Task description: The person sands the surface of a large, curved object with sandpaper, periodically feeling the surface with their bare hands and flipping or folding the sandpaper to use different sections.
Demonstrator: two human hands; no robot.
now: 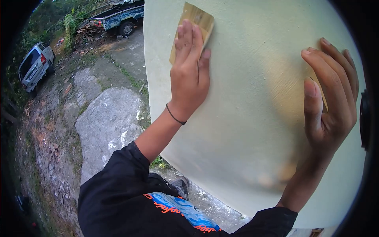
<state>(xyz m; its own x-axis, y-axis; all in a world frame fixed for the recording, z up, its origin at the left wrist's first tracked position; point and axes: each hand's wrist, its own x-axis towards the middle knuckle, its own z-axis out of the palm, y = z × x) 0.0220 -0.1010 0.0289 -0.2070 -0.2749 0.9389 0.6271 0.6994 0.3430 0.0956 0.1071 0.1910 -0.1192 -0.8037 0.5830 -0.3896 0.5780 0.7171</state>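
Note:
My left hand (188, 73) presses a flat, rectangular wooden block (201, 19) with visible grain against a pale cream wall (237, 130). Its fingers lie together over the block's face, and the thumb runs along the right edge. A thin dark band (175, 116) circles that wrist. Farther right, my right hand (331, 94) is raised close to the wall, fingers curved and apart, thumb pointing up. A narrow yellowish strip shows between that thumb and the fingers. Fine scratch marks and a warm patch of light lie on the wall between the hands.
The wall's left edge borders a rough concrete yard (110, 122) with grass and debris. A silver car (37, 65) and a blue pickup truck (118, 19) stand farther off. Below, a grey shoe (181, 185) shows beside the wall's foot.

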